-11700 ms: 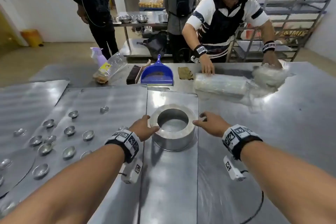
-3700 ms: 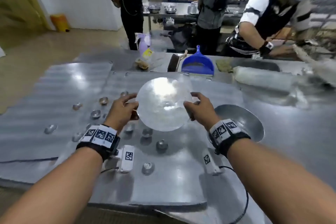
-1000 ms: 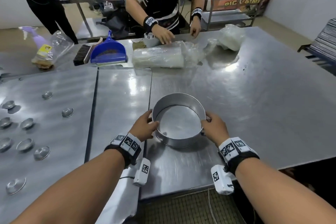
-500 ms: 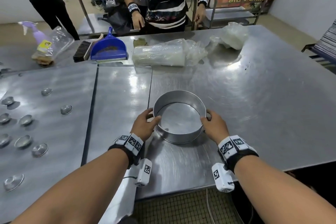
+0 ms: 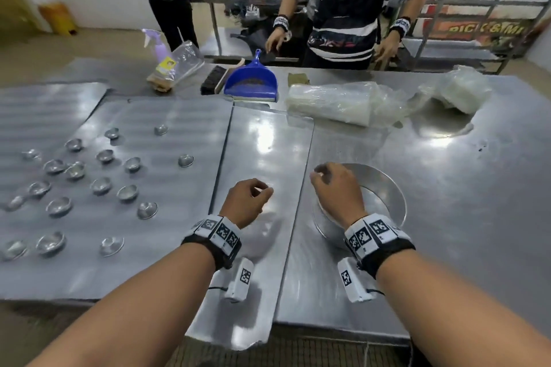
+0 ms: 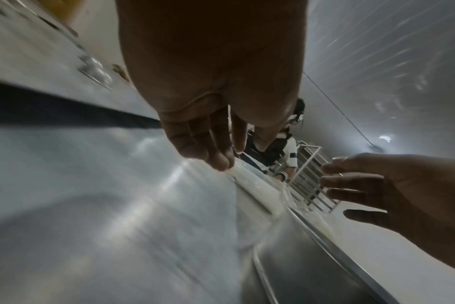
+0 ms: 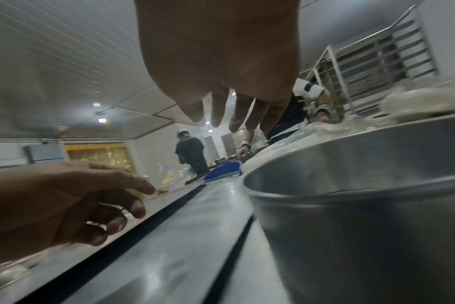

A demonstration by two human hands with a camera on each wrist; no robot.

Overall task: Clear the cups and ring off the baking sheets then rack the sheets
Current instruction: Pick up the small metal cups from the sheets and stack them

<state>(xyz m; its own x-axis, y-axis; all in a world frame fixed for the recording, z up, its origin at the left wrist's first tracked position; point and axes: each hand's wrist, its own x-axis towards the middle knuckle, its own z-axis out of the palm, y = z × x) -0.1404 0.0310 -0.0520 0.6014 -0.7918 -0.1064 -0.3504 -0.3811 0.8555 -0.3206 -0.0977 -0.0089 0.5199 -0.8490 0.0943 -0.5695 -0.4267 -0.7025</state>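
The little cups (image 5: 128, 192) could roll and fall if a sheet (image 5: 167, 217) gets lifted or bumped now; many cups sit on the left sheet. The ring (image 5: 384, 197) sits on the worktop (image 5: 462, 217), right of the sheets. Left hand (image 5: 246, 202) and right hand (image 5: 338, 195) each have a loose, half-open grip, holding nothing.

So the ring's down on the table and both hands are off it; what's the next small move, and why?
Probably swing the left hand left to the nearest small cups. The ring sits on the bare table, off the sheets, and both hands are empty, while many cups remain on the left baking sheet.
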